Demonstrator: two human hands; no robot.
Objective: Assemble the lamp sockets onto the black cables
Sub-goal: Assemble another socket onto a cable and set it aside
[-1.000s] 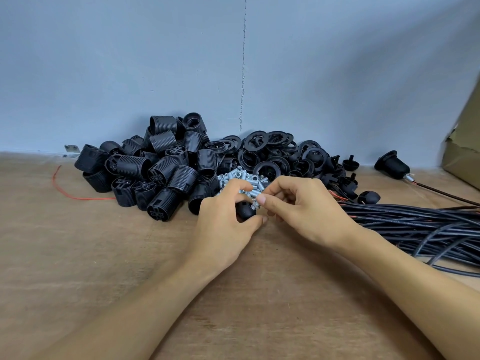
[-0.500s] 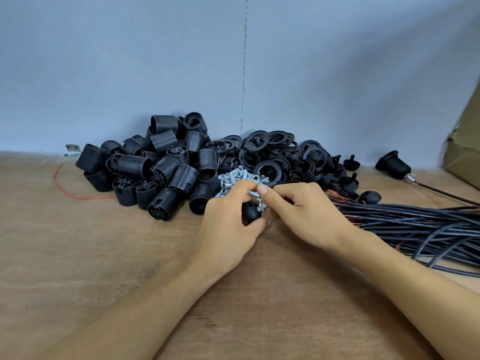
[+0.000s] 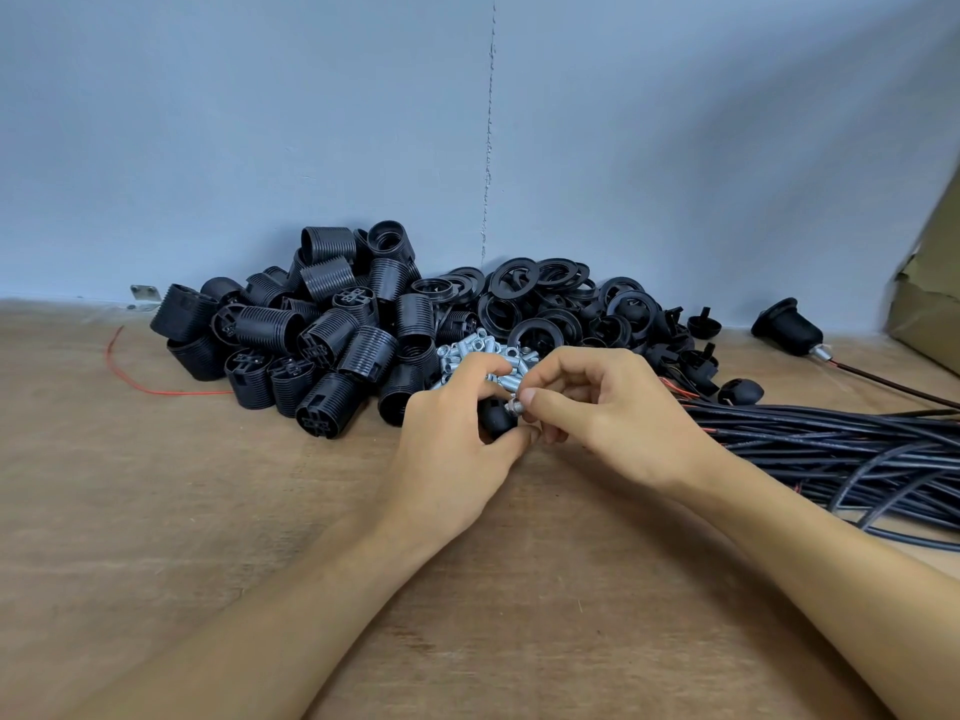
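Cap [image 3: 496, 420] of 1 lamp socket, small, black and domed, sits just above the table [image 3: 208, 511] at the middle of the view. It is in the left hand [image 3: 447, 459], whose thumb and fingers curl round it. At the cap's top stands a short silver threaded tube [image 3: 513, 406]. Its long axis seems to run up and away from the cap toward the right hand [image 3: 613, 413], though fingers hide most of it. That hand's grip is clamped on the tube, thumb and forefinger pinching it, the other fingers curled beside them. I judge the step in hand to be screwing the tube into the cap.

Just behind the 2 hands lies a heap of loose silver tubes [image 3: 467, 353], with ribbed socket bodies [image 3: 322, 330] to its left and black rings [image 3: 540, 304] to its right. The black cables [image 3: 831, 444] lie on the table to the right, their length running rightward. They are nearer the right hand, so that hand is better placed to fetch 1.
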